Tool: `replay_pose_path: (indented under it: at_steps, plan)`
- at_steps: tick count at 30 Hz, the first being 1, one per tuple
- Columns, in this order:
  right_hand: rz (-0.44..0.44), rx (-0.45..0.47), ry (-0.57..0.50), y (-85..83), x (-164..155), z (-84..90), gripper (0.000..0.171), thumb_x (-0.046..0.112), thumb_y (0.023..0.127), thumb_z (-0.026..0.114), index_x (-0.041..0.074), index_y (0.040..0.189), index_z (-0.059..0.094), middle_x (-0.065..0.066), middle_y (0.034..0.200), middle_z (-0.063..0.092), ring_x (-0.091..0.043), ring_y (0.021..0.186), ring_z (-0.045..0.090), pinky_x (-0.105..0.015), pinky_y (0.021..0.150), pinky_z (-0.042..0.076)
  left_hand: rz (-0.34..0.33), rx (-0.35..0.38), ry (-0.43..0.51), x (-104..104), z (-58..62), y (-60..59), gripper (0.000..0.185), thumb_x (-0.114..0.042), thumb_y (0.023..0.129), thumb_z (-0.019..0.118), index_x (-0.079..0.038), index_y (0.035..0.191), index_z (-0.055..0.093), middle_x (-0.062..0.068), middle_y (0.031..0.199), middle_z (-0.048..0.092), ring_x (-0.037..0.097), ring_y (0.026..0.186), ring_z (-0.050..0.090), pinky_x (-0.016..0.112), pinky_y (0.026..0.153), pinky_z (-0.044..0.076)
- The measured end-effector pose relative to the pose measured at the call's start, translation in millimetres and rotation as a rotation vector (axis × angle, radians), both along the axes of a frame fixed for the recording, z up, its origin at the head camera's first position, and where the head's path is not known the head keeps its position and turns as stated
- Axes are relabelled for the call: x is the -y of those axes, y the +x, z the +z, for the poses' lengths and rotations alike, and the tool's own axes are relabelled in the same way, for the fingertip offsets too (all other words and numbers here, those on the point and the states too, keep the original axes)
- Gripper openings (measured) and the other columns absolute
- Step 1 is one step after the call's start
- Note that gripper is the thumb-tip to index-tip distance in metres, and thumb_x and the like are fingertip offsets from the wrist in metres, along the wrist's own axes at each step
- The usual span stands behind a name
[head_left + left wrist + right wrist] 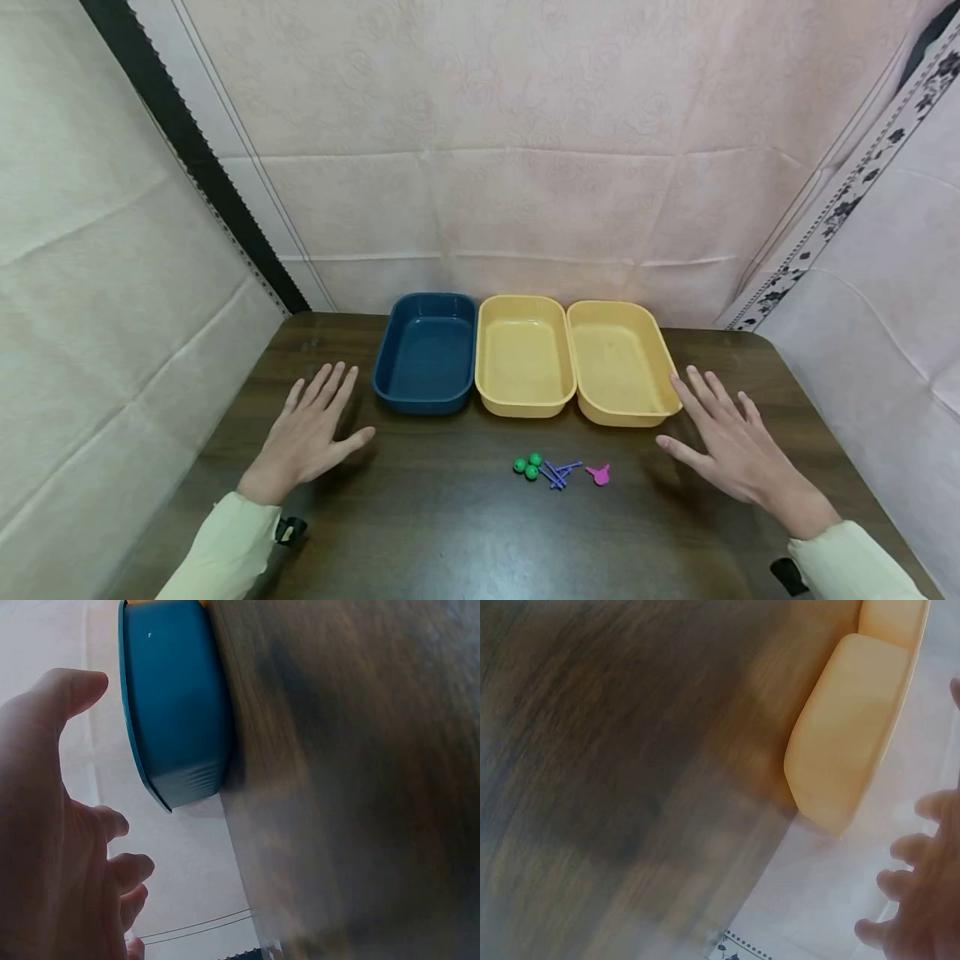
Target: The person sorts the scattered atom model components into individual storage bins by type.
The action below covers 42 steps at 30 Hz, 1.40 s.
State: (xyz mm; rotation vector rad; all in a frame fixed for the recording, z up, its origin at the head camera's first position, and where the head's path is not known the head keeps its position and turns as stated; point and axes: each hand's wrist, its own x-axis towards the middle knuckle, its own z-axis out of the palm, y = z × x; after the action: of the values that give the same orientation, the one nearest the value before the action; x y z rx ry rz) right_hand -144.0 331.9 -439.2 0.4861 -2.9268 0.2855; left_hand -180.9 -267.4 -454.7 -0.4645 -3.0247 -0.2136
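My left hand [307, 437] hovers over the table's left side with fingers spread, holding nothing; the dark blue tray [426, 354] is the nearest thing to it. On the other side my right hand [731, 446] is also spread and holds nothing, its fingertips close by the corner of the right yellow tray [622, 362]. Between the hands lie a few green balls [532, 472], several small purple sticks [558, 474] crossed in a pile, and a small magenta piece with pointed ends [599, 475]. Another yellow tray [525, 354] stands in the middle of the row.
All three trays stand side by side along the back edge of the dark wooden table [450, 533]. Pale cloth [487, 200] hangs behind the table, with more cloth at the left and right.
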Motion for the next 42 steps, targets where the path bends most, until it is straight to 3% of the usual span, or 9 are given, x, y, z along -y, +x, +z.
replay_pose_path:
  at_steps: [18,22,28,34,42]
  plan:
    - [0.056,-0.018,0.009,-0.3,13.8,13.7,0.094,0.058,0.100,0.065,0.025,0.172,0.015,-0.019,0.175,0.026,-0.042,0.162,0.023,-0.072,0.127,0.012,-0.004,0.015,0.017,0.8,3.0,-4.0,0.101,-0.068,0.099,0.055,-0.008,0.170,0.015,0.020,0.177,0.015,0.042,0.164,0.015,0.069,0.130,0.011]
    - [0.142,-0.117,0.023,-3.2,22.2,19.0,0.086,0.050,0.096,0.074,0.018,0.166,0.035,-0.018,0.165,0.045,-0.040,0.153,0.041,-0.065,0.122,0.029,-0.021,0.024,0.037,-5.8,6.4,-10.8,0.101,-0.069,0.100,0.052,-0.004,0.169,0.017,0.021,0.177,0.016,0.043,0.164,0.017,0.069,0.130,0.014]
    - [0.329,-0.267,0.026,-13.6,42.8,31.0,0.062,0.029,0.085,0.087,0.005,0.138,0.065,-0.013,0.131,0.072,-0.033,0.120,0.069,-0.054,0.100,0.056,-0.048,0.081,0.056,-21.1,13.1,-26.2,0.104,-0.071,0.101,0.048,0.000,0.169,0.012,0.021,0.178,0.010,0.043,0.165,0.012,0.066,0.132,0.012]
    - [0.464,-0.191,0.025,-26.0,69.6,40.0,0.041,0.022,0.086,0.088,0.006,0.121,0.074,-0.003,0.113,0.075,-0.018,0.104,0.073,-0.038,0.087,0.064,-0.054,0.097,0.072,-33.9,15.4,-37.9,0.105,-0.071,0.102,0.047,0.003,0.168,0.010,0.022,0.178,0.007,0.044,0.165,0.011,0.064,0.133,0.014]
    - [0.603,-0.024,0.077,-44.6,102.3,42.3,0.030,0.016,0.088,0.085,0.008,0.116,0.076,-0.001,0.108,0.074,-0.014,0.097,0.070,-0.035,0.085,0.063,-0.045,0.112,0.085,-44.1,6.6,-48.6,0.105,-0.069,0.102,0.046,0.005,0.167,0.008,0.023,0.178,0.005,0.044,0.165,0.009,0.061,0.134,0.013]
